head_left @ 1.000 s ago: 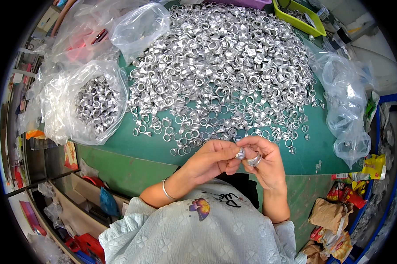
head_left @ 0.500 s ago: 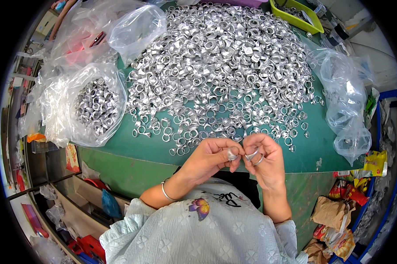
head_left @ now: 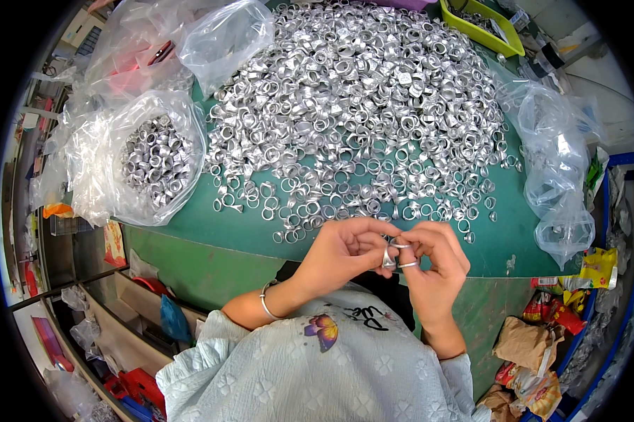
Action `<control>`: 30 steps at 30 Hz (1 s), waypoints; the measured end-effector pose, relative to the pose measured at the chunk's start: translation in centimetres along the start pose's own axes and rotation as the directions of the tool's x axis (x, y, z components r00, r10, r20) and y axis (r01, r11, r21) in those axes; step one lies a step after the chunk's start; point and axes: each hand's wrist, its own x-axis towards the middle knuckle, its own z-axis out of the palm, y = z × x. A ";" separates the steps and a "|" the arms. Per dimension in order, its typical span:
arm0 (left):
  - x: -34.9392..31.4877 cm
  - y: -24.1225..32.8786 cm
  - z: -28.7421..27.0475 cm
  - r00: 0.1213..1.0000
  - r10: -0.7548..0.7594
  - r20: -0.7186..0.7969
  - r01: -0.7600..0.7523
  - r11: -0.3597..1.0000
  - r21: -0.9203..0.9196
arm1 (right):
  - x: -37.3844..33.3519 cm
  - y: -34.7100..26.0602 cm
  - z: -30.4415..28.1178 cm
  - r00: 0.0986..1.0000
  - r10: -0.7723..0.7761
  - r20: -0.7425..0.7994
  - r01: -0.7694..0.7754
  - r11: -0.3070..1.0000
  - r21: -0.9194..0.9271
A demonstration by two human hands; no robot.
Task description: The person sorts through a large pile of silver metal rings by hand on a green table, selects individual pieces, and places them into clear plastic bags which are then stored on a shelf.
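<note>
Just over the near table edge, my two hands meet at the fingertips. My left hand (head_left: 345, 252) pinches a silver-coloured metal ring (head_left: 388, 259) by the thumb tip. My right hand (head_left: 438, 261) is curled, with a second silver ring (head_left: 400, 245) at its fingertips and another ring (head_left: 408, 265) by its thumb. Fingers partly cover these rings, so exactly how each one is gripped is hard to see. Beyond my hands spreads a large pile of similar rings (head_left: 359, 91) on the green tabletop (head_left: 254, 235).
Left of the pile, an open clear plastic bag (head_left: 95, 165) holds many rings. More clear bags (head_left: 225, 46) lie behind it, and a crumpled one (head_left: 556, 176) at right. A yellow-green tray (head_left: 482, 32) stands far right. Below right are snack packets and a brown paper bag (head_left: 528, 341).
My hands have turned at the fingertips and the right one has shifted slightly right. The ring by my left thumb has moved right and now shows from another side.
</note>
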 end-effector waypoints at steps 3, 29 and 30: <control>0.1 -0.7 0.2 0.985 0.158 -0.075 -0.153 0.986 0.068 | 0.1 -0.2 0.0 1.000 -0.002 0.005 0.002 0.999 0.044; 0.0 0.6 -0.9 0.925 -0.320 0.203 0.379 0.804 -0.458 | 0.2 0.5 -2.1 0.971 0.179 0.161 -0.226 0.907 0.356; 0.0 0.6 -0.9 0.922 -0.323 0.213 0.386 0.805 -0.451 | 0.2 0.6 -2.1 0.979 0.130 0.155 -0.176 0.924 0.340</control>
